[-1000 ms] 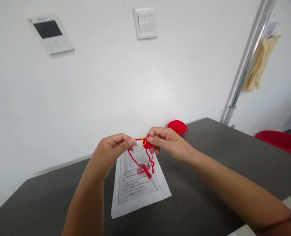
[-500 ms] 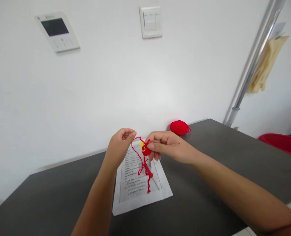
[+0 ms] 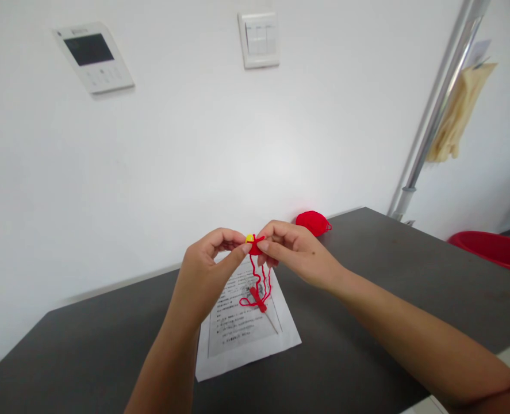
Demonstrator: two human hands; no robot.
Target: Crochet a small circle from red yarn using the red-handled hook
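Above the printed sheet (image 3: 233,356), my left hand (image 3: 209,259) and my right hand (image 3: 295,250) pinch a small red crocheted piece (image 3: 255,248) between them. Something yellow (image 3: 249,238), perhaps a stitch marker, shows at its upper left. Red yarn strands (image 3: 255,270) hang from the piece down to the paper. On the sheet lies a crochet hook with a red handle (image 3: 258,300) and a thin metal shaft, with loops of yarn around it. The fingertips hide part of the crocheted piece.
A red yarn ball (image 3: 313,223) rests at the back of the dark table (image 3: 367,276), against the wall. To the right are a red basin (image 3: 491,250), a metal pole (image 3: 440,109) and hanging yellowish gloves (image 3: 461,115). A switch panel (image 3: 259,40) and an intercom (image 3: 95,57) are on the wall.
My left hand has moved right from the yarn strand it held out and now grips the crocheted piece beside my right hand. The slack strand has dropped toward the paper.
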